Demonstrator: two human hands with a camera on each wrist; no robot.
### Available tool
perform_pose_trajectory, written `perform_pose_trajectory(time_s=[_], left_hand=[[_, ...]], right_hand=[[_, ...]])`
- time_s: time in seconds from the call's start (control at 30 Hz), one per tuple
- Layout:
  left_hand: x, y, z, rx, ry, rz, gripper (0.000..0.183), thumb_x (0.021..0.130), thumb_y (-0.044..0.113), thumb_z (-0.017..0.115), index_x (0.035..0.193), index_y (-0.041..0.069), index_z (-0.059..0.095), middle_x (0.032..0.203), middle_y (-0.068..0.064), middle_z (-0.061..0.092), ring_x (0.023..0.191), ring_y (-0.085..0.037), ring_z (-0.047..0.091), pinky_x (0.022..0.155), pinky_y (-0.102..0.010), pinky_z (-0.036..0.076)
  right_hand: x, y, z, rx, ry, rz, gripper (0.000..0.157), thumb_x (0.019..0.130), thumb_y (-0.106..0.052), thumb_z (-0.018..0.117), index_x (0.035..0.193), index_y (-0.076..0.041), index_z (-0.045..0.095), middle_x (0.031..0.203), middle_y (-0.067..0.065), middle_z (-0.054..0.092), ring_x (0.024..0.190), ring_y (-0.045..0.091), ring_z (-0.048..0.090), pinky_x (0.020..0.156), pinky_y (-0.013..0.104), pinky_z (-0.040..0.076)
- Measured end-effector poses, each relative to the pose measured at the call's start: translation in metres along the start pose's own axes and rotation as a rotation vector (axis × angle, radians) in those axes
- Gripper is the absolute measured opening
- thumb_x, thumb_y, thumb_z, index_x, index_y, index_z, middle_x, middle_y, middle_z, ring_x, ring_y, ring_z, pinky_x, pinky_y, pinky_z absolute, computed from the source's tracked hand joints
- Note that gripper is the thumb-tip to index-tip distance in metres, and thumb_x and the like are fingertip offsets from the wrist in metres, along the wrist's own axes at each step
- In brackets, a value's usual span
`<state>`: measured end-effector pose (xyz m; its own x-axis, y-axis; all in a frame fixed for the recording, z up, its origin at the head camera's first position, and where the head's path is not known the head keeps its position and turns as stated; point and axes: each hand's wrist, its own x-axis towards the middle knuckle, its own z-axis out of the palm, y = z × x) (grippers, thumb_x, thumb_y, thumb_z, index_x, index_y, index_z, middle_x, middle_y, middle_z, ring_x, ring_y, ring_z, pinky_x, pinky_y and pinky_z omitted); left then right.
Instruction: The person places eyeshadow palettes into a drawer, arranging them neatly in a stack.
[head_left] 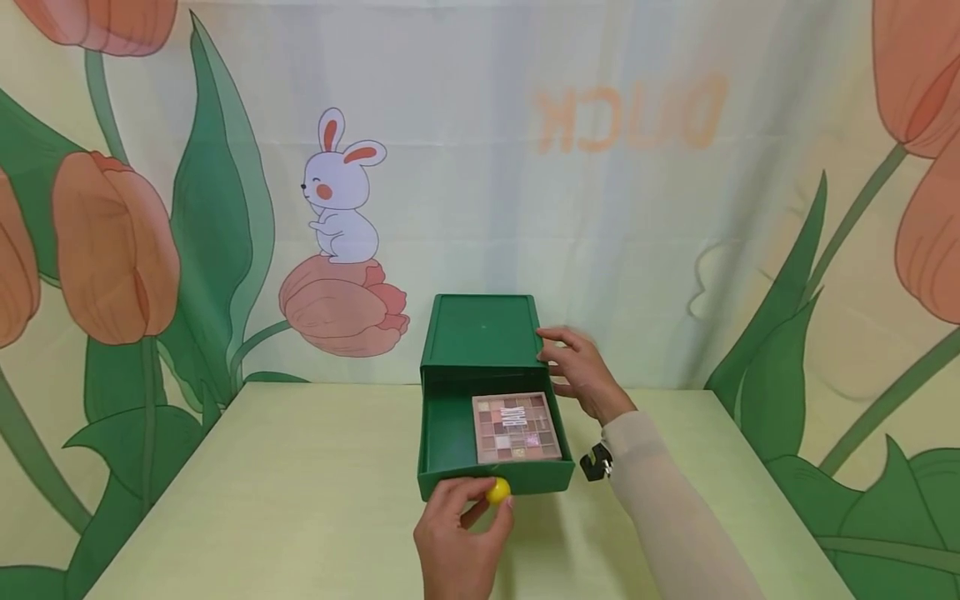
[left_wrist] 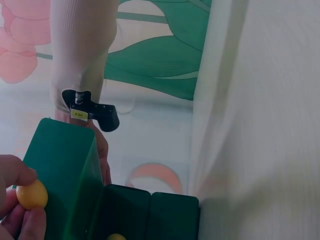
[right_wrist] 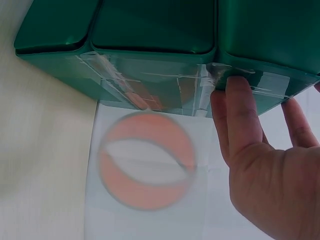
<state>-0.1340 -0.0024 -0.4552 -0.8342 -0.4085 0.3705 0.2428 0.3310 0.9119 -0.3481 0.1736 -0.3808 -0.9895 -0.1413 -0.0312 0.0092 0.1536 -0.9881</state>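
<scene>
A green drawer cabinet [head_left: 483, 329] stands on the table, its top drawer [head_left: 448, 421] pulled out toward me. Inside that drawer, on its right side, lies an eyeshadow palette [head_left: 517, 429] with many small pans. My left hand [head_left: 461, 533] pinches the round yellow knob [head_left: 498, 491] on the drawer's front between thumb and fingers. My right hand [head_left: 581, 371] is at the cabinet's right side. In the right wrist view its extended fingers [right_wrist: 242, 112] touch the side wall, where clear tape is stuck.
Below the pulled-out drawer, two lower drawers [left_wrist: 172, 212] show in the left wrist view, and one has a yellow knob [left_wrist: 116, 236]. The pale table [head_left: 300, 483] extends to both sides. Behind the cabinet hangs a printed curtain [head_left: 465, 167] with tulips and a rabbit.
</scene>
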Motion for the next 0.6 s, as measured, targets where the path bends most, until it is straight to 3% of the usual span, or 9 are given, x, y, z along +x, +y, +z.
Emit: perform_pose_trajectory(time_s=[0.33,0.6], left_hand=[[0.014,-0.005,0.000,-0.006,-0.017,0.028,0.023,0.079,0.010,0.094,0.097,0.016,0.080,0.099,0.008,0.066,0.095,-0.009,0.071,0.079,-0.022,0.063],[0.028,-0.006,0.003,0.006,-0.028,0.078,0.020,0.080,0.013,0.093,0.095,0.015,0.080,0.098,0.005,0.068,0.095,-0.012,0.072,0.077,-0.025,0.064]], right_hand=[[0.000,0.005,0.001,-0.014,0.006,0.003,0.052,0.099,-0.028,0.062,0.152,-0.027,0.057,0.156,0.009,0.050,0.124,0.037,0.066,0.097,0.045,0.060],[-0.002,0.002,0.002,-0.022,0.018,-0.009,0.053,0.099,-0.027,0.062,0.152,-0.027,0.057,0.156,0.010,0.050,0.128,0.039,0.064,0.106,0.056,0.055]])
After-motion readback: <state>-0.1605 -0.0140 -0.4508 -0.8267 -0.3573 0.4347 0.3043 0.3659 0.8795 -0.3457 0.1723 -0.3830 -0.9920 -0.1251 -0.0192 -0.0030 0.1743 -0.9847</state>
